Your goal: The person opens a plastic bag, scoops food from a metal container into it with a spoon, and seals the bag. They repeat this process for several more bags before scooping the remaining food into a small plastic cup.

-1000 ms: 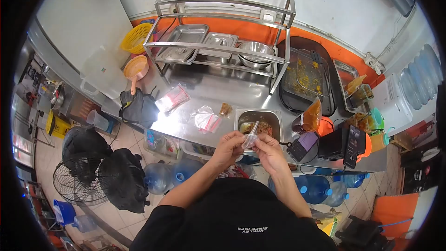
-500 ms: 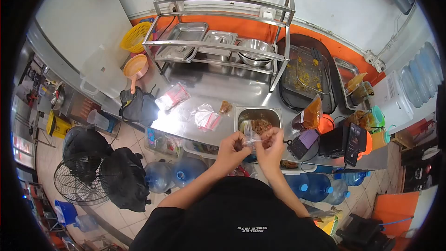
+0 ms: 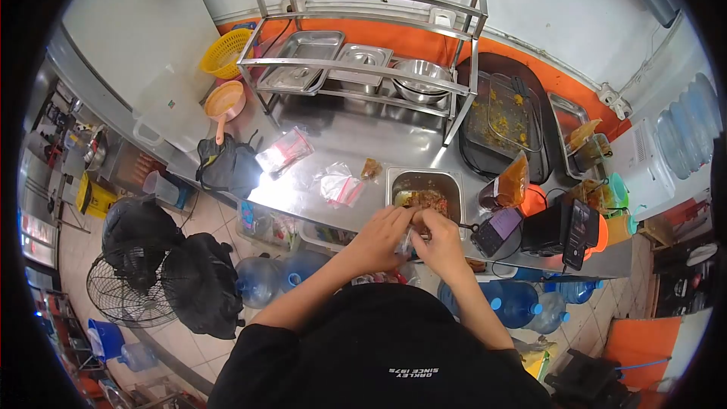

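Observation:
My left hand (image 3: 381, 240) and my right hand (image 3: 440, 241) meet over the front edge of the steel table, fingers closed on a small clear plastic bag (image 3: 407, 245). The fingers hide most of the bag. Just beyond them sits a rectangular steel pan (image 3: 460, 182) with chunky reddish-brown food (image 3: 430, 200) in it. Left of the pan lies a small packet of brown food (image 3: 371, 168). Farther left are a pile of clear plastic bags (image 3: 338, 185) and a pack of bags with a red stripe (image 3: 285, 153).
A metal rack (image 3: 363, 68) stands at the back over trays and bowls. On the right are a dark stained tray (image 3: 496, 125), a bag of orange-brown sauce (image 3: 510, 184), a calculator (image 3: 497, 232) and an upright phone (image 3: 581, 231). A black bag (image 3: 227, 167) lies left.
Both hands have come down toward my body with the bag and turned so their backs face up. The bag's top no longer shows above the fingers. My view has shifted slightly.

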Action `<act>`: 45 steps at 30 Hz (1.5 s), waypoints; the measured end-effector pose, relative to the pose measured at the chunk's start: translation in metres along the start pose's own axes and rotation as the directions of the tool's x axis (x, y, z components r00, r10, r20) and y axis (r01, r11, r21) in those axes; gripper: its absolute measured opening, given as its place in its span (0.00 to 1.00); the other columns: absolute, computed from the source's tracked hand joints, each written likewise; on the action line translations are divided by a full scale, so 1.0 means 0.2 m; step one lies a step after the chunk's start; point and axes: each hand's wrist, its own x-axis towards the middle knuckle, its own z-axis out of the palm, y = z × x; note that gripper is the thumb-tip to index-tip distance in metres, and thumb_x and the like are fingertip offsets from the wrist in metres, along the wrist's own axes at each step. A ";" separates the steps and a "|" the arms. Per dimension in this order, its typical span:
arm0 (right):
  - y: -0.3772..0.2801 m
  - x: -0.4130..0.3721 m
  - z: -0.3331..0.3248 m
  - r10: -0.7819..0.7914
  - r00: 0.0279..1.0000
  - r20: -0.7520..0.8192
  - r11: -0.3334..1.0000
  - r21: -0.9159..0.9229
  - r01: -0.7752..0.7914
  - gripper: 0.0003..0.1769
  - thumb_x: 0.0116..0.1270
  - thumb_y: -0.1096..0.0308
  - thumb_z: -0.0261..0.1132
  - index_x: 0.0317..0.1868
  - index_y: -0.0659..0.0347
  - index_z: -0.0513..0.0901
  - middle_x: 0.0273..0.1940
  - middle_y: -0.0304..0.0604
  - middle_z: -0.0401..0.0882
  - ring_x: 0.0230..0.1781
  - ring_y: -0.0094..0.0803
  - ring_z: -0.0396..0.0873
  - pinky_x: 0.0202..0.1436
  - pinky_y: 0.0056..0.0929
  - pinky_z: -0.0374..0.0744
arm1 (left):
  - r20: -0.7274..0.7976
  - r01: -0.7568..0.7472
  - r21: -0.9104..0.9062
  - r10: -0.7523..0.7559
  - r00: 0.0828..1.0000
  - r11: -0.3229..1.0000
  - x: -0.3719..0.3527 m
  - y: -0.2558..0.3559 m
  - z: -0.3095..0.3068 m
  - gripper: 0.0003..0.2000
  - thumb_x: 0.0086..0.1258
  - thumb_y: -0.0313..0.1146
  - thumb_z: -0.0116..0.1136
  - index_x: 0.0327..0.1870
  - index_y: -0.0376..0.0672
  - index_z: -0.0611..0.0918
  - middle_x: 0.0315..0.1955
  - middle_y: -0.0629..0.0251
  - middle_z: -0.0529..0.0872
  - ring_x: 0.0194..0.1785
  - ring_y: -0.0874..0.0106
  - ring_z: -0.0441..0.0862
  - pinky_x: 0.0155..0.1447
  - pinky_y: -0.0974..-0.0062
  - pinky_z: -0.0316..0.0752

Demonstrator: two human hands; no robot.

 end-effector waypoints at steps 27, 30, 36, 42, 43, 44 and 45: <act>0.33 0.11 -0.02 0.399 0.884 0.244 0.657 -0.749 -0.090 0.06 0.48 0.75 0.61 0.25 0.66 0.84 0.29 0.53 0.82 0.42 0.46 0.77 0.47 0.43 0.78 | -0.287 0.378 -0.440 -0.527 0.800 0.814 -0.19 -0.35 0.17 0.12 0.46 0.30 0.71 0.30 0.39 0.80 0.43 0.54 0.79 0.54 0.58 0.75 0.57 0.65 0.69; 0.33 0.12 0.00 0.401 0.906 0.137 0.625 -0.764 -0.161 0.07 0.53 0.74 0.59 0.26 0.64 0.85 0.27 0.53 0.83 0.38 0.46 0.81 0.40 0.41 0.80 | -0.246 0.397 -0.413 -0.521 0.818 0.819 -0.21 -0.36 0.22 0.12 0.47 0.31 0.70 0.31 0.39 0.81 0.44 0.54 0.80 0.53 0.58 0.76 0.58 0.65 0.69; 0.29 0.13 0.03 0.433 0.861 0.267 0.669 -0.736 -0.109 0.08 0.57 0.72 0.59 0.28 0.63 0.85 0.29 0.54 0.83 0.33 0.48 0.84 0.39 0.42 0.81 | -0.108 0.405 -0.503 -0.521 0.847 0.763 -0.22 -0.42 0.29 0.12 0.51 0.33 0.69 0.34 0.38 0.82 0.49 0.51 0.80 0.55 0.57 0.76 0.61 0.64 0.67; 0.27 0.12 0.04 0.485 0.820 0.305 0.725 -0.665 -0.181 0.07 0.56 0.72 0.61 0.30 0.65 0.85 0.31 0.56 0.83 0.38 0.49 0.84 0.41 0.42 0.81 | 0.051 0.415 -0.658 -0.513 0.857 0.628 -0.25 -0.41 0.30 0.14 0.55 0.33 0.67 0.40 0.37 0.80 0.57 0.50 0.78 0.58 0.58 0.76 0.63 0.66 0.66; 0.30 0.10 0.05 0.487 0.818 0.306 0.724 -0.665 -0.183 0.07 0.56 0.72 0.61 0.30 0.65 0.85 0.31 0.56 0.83 0.38 0.49 0.84 0.41 0.42 0.81 | 0.079 0.412 -0.668 -0.492 0.867 0.619 -0.26 -0.40 0.30 0.14 0.56 0.32 0.67 0.41 0.38 0.79 0.58 0.50 0.77 0.59 0.59 0.76 0.63 0.66 0.66; 0.35 0.08 0.06 0.409 0.882 0.232 0.728 -0.666 -0.162 0.07 0.56 0.72 0.61 0.30 0.65 0.84 0.32 0.56 0.83 0.38 0.49 0.84 0.41 0.43 0.81 | 0.081 0.414 -0.668 -0.493 0.866 0.618 -0.28 -0.39 0.30 0.14 0.56 0.32 0.67 0.41 0.38 0.79 0.58 0.50 0.77 0.59 0.59 0.76 0.63 0.66 0.66; 0.36 0.07 0.07 0.323 0.934 0.153 0.730 -0.668 -0.143 0.07 0.55 0.72 0.61 0.30 0.66 0.84 0.33 0.57 0.83 0.39 0.50 0.84 0.41 0.43 0.81 | 0.045 0.393 -0.650 -0.484 0.874 0.650 -0.29 -0.37 0.31 0.14 0.57 0.31 0.67 0.42 0.38 0.79 0.57 0.50 0.78 0.59 0.59 0.76 0.63 0.67 0.66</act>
